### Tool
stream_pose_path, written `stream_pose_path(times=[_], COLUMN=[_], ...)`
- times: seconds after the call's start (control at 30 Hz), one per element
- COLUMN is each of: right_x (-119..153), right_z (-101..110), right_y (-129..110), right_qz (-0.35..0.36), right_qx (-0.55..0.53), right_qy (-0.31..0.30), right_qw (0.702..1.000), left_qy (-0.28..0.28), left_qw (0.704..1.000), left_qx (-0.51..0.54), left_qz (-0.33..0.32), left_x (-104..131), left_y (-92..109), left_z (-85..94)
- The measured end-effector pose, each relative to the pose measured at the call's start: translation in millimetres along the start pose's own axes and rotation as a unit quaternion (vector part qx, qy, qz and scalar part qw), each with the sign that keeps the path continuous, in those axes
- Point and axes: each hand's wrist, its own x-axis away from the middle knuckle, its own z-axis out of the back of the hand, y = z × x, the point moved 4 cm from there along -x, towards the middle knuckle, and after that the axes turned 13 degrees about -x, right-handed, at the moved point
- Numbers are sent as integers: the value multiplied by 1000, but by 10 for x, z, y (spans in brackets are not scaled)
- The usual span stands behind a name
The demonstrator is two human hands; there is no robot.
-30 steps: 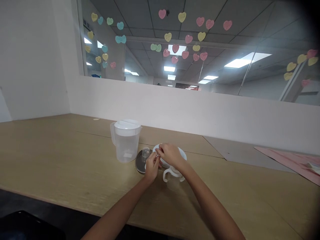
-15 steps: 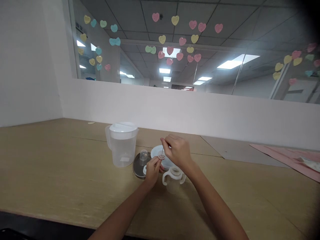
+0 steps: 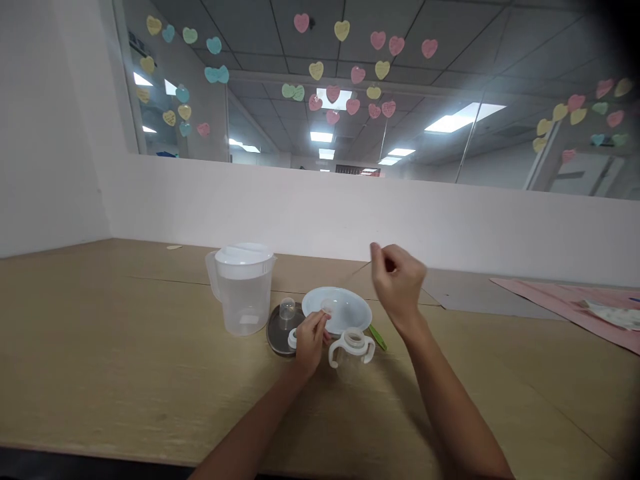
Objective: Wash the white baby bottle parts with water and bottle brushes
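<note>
My left hand pinches a small clear piece, which looks like a bottle teat, over the near left rim of a white bowl. Raised to the right, my right hand is closed on a thin stick that points down and left; its exact kind is too fine to make out. Just in front of the bowl stands an uncapped clear baby bottle with two white handles. Beside my left fingers, a white ring lies on a dark metal tray, along with a clear cap.
A lidded clear pitcher with water stands left of the tray. A green strip-like object lies right of the bowl. Farther right is a pink cloth with a white packet. A wall bounds the table behind.
My right hand has moved up and right, drawing the thin stick out of the teat. My left hand stays near the bowl with the teat. The view has shifted slightly.
</note>
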Motion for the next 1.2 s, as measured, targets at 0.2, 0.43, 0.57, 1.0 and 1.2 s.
stream_pose_path(times=[0.2, 0.43, 0.57, 1.0, 1.2], right_x=[-46, 476, 681, 774, 793], right_z=[-16, -548, -589, -846, -920], right_y=[450, 1274, 1432, 472, 660], right_qz=[-120, -317, -365, -237, -153], right_qx=[100, 127, 112, -206, -55], right_qy=[-88, -435, -538, -628, -575], right_qw=[984, 833, 752, 712, 802], left_qy=[24, 23, 24, 15, 78], left_qw=[1000, 999, 997, 999, 997], left_qx=[8, -6, 5, -44, -11], left_qz=[12, 32, 79, 2, 26], left_x=[-1, 6, 13, 2, 21], left_y=[-19, -22, -65, -63, -32], left_z=[44, 34, 18, 0, 40])
